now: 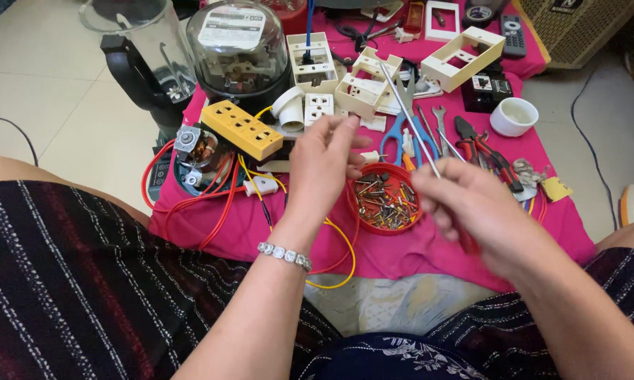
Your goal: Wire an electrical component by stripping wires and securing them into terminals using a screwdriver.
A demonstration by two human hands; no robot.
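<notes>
My right hand [480,210] is closed around a long thin screwdriver [408,116] whose metal shaft points up and to the far left. My left hand [327,163] is raised beside it with thumb and fingertips pinched together; whether something tiny sits between them is too small to tell. Just below and between both hands lies a round red lid [386,200] full of several screws. A silver bracelet [284,254] circles my left wrist.
A pink cloth [401,253] covers the low work surface. On it: a yellow power strip [241,129], red and yellow wires [211,204], blue-handled scissors [401,130], red-handled pliers [487,151], cream socket frames [463,58], a white cup [514,116], a domed glass meter [238,49], a blender jug [144,53].
</notes>
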